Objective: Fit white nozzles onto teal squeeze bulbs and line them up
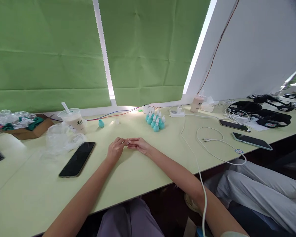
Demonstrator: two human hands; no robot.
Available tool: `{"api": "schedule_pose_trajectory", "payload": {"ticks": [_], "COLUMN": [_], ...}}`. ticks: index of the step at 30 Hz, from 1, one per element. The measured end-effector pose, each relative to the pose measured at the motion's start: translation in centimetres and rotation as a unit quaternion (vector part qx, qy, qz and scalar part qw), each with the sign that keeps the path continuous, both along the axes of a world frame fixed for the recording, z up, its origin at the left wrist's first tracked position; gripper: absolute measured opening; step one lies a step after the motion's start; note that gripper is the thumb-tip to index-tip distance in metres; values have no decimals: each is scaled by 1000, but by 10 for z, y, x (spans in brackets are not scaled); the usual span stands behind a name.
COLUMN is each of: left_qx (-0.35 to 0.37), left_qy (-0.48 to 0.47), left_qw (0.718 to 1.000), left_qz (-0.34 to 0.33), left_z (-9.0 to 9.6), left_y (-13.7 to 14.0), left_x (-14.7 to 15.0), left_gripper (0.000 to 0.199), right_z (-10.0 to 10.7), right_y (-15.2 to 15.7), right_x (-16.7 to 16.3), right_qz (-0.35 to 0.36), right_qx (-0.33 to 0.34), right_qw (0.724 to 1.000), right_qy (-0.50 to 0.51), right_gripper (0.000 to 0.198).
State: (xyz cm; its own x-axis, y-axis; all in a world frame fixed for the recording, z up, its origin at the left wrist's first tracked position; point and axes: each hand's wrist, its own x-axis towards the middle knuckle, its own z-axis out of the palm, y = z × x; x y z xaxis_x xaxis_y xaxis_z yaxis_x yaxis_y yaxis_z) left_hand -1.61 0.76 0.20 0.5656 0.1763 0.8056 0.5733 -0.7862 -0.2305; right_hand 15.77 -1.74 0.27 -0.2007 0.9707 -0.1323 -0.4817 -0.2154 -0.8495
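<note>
Over the middle of the table, my left hand [115,150] and my right hand [139,145] meet at the fingertips. Both are closed in a pinch, and whatever lies between the fingers is too small or hidden to make out. Beyond them stands a tight cluster of small teal bottles [156,127] with pointed white tips. Farther left, a lone teal bottle body [101,123] without a tip sits on the table. Close to it is a small white piece [117,121], perhaps a tip.
Left of my hands lie a black phone [77,159], a plastic bag [61,136], a drink cup [74,120] and a cardboard box [36,130]. On the right are a power strip [177,114], white cable [191,148], another cup [197,103], phones [251,141] and a seated person's leg [261,187].
</note>
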Motion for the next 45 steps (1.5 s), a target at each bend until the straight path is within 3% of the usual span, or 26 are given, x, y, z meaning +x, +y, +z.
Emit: {"api": "schedule_pose_trajectory", "payload": {"ticks": [5, 10, 17, 19, 23, 27, 39, 45], "left_qx": [-56, -113, -80, -70, -51, -31, -43, -66], "left_qy": [-59, -189, -183, -180, -182, -170, -178, -189], "left_qw": [996, 974, 979, 981, 982, 985, 983, 980], "left_qz": [-31, -47, -27, -17, -24, -13, -20, -15], "left_z": [-1, -2, -2, -3, -3, -2, -6, -8], "left_y": [2, 4, 3, 4, 5, 4, 6, 1], "left_x": [4, 13, 13, 12, 13, 15, 14, 16], "left_gripper": [23, 18, 20, 19, 17, 16, 16, 18], "right_z": [3, 7, 9, 12, 20, 24, 15, 15], "right_y": [-1, 0, -3, -5, -8, -7, -5, -10], "right_x": [-2, 2, 7, 6, 4, 3, -4, -4], "right_qz": [-10, 25, 46, 12, -126, -141, -157, -96], "right_qx": [-10, 42, 74, 77, 118, 155, 102, 67], "right_qw": [1000, 999, 995, 994, 970, 957, 970, 989], "right_qy": [-22, -11, -45, -81, -172, -203, -155, -90], "right_gripper": [20, 29, 38, 40, 33, 29, 39, 40]}}
